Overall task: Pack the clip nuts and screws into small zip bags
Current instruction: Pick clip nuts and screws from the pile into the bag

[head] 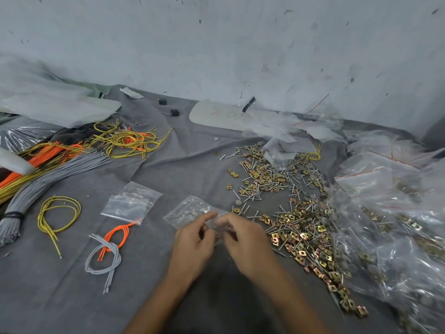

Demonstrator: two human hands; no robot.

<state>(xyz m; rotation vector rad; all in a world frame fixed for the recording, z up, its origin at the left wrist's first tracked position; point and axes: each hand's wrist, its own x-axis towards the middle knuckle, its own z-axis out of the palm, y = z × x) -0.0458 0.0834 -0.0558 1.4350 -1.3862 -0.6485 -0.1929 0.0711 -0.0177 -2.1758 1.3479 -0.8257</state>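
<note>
Both hands meet at the lower centre over a small clear zip bag lying on the grey cloth. My left hand pinches the bag's near edge with thumb and forefinger. My right hand pinches the same edge from the right, fingers curled. A broad scatter of brass clip nuts and silver screws spreads to the right of the hands. A second small zip bag lies flat to the left. I cannot tell what is inside the held bag.
Large clear bags of packed hardware pile up at the right. Bundles of grey, orange and yellow wires lie at the left, with small wire loops near the front. A pale board leans by the stained wall.
</note>
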